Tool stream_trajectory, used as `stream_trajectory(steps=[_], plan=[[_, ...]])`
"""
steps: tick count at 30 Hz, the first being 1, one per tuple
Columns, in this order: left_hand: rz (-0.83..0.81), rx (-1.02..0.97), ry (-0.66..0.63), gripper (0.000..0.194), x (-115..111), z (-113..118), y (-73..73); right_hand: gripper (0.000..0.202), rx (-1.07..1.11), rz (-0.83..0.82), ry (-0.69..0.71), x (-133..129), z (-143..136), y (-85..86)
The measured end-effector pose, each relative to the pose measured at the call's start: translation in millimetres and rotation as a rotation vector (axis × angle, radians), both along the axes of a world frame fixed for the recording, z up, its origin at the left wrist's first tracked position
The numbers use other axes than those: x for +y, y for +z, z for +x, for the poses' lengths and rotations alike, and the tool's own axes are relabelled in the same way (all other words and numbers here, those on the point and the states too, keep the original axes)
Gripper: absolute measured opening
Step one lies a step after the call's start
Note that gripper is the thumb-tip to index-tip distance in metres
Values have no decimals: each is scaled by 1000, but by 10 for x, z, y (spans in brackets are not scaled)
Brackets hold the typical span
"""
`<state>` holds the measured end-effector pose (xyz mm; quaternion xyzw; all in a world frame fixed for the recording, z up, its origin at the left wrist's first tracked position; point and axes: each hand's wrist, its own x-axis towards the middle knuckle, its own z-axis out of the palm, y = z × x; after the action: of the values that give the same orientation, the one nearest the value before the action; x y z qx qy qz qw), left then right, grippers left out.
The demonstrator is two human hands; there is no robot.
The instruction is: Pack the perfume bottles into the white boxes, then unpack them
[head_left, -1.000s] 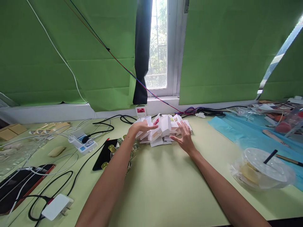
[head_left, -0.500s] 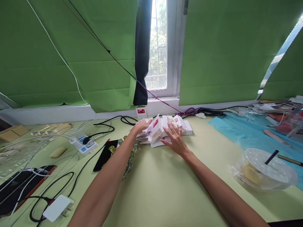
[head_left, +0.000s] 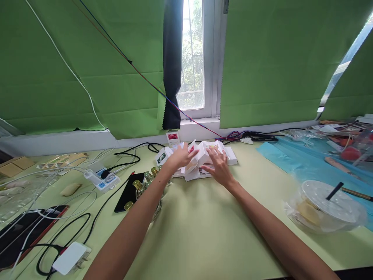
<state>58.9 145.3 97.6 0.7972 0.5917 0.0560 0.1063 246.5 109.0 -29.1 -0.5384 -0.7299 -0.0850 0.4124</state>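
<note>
White paper boxes (head_left: 202,155) with small coloured pictures lie in a loose pile below the window. My left hand (head_left: 181,156) is over the left part of the pile, fingers apart and pointing right. On the right part rests my right hand (head_left: 217,161), its fingers spread against the boxes. Glass bottles with gold caps (head_left: 137,184) stand beside my left forearm, which partly hides them. A dark tablet or phone (head_left: 125,198) lies by the bottles. Behind the pile, a small white box with a red picture (head_left: 173,137) leans at the wall.
At left are a power strip (head_left: 101,179), tangled cables, a white charger (head_left: 71,257) and phones (head_left: 32,229). A bagged lidded container (head_left: 326,206) stands at right, near a blue sheet (head_left: 279,159). Black cables (head_left: 256,136) run along the wall.
My left hand has moved right, further over the pile, uncovering a box with a green picture. My right hand has shifted slightly right. Some boxes between the hands have tilted.
</note>
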Motion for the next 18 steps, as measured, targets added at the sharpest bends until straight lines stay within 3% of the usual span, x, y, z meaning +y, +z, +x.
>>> stream_trajectory(steps=[3, 6, 13, 18], plan=[[28, -25, -132, 76, -254, 69, -145, 68, 197, 44, -187, 27, 199, -90], [61, -33, -142, 59, -352, 110, -313, 74, 320, 21, -317, 81, 446, -234], [137, -91, -125, 39, -271, 169, -504, 83, 307, -58, -287, 163, 817, -500], [197, -163, -129, 50, -335, 242, -546, 87, 293, -61, -290, 158, 886, -545]])
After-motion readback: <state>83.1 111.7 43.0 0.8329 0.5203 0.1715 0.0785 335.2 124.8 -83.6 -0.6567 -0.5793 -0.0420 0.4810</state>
